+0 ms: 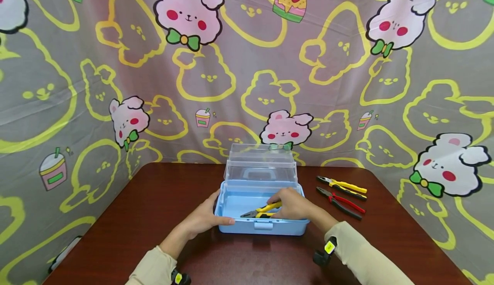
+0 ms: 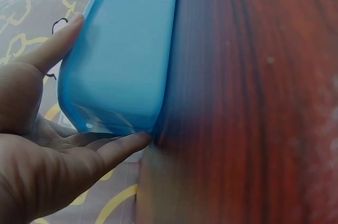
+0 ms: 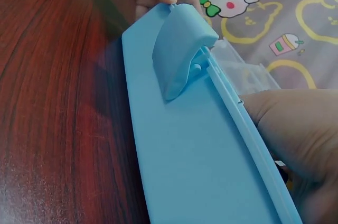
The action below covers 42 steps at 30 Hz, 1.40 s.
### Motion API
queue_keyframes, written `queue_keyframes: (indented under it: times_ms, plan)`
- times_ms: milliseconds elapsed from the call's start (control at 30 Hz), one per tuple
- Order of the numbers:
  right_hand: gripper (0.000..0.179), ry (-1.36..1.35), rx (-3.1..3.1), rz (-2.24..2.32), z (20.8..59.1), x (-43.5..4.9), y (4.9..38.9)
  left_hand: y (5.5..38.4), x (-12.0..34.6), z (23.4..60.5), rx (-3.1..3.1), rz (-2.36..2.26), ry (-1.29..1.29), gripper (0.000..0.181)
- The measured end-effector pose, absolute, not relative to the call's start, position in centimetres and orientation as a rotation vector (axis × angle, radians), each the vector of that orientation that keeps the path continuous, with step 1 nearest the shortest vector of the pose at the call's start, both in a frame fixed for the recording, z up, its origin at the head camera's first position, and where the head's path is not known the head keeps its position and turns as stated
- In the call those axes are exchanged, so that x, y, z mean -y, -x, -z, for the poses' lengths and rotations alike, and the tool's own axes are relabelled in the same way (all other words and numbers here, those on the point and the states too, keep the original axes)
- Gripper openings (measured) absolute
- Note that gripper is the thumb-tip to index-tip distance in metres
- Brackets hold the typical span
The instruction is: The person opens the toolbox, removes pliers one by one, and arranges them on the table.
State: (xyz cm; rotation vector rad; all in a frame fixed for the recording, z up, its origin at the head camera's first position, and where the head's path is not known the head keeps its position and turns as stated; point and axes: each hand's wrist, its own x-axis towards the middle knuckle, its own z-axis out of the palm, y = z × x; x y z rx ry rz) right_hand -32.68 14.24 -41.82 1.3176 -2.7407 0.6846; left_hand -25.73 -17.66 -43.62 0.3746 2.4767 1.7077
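Note:
A light blue toolbox [image 1: 279,227] with its clear lid [image 1: 262,171] raised sits on the table. My left hand [image 1: 202,216] grips its left end, thumb on the front rim and fingers along the side wall. In the left wrist view that hand [image 2: 47,129] spans the corner of the blue toolbox [image 2: 121,49]. Inside the box, my right hand [image 1: 295,205] holds yellow-and-black pliers [image 1: 251,213] by the handles, their metal nose pointing left. From the right wrist, the front wall and latch [image 3: 182,49] hide most of what that hand [image 3: 301,134] grips.
To the right of the box lie two more tools: yellow-and-black pliers [image 1: 343,186] and red-and-black pliers [image 1: 343,202]. The dark wooden table [image 1: 154,199] meets a cartoon-print curtain [image 1: 239,83] at the back and sides.

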Motion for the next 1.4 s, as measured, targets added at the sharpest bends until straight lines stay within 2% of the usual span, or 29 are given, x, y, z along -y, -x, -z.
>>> queue_keyframes:
  times_ms: [500,1167,1400]
  plan:
    - [0.039,-1.115,2.780,-0.892,40.9,-14.8,31.9,25.9,17.8,43.6,-2.475,-1.709,-0.426,0.118]
    - [0.039,-1.065,2.716,-0.943,40.1,-16.6,30.9,25.9,17.8,43.8,-2.444,-1.732,-0.426,0.116]
    - [0.046,-1.004,2.750,-0.947,39.8,-17.5,30.5,25.9,17.7,43.8,-2.456,-1.732,-0.408,0.117]
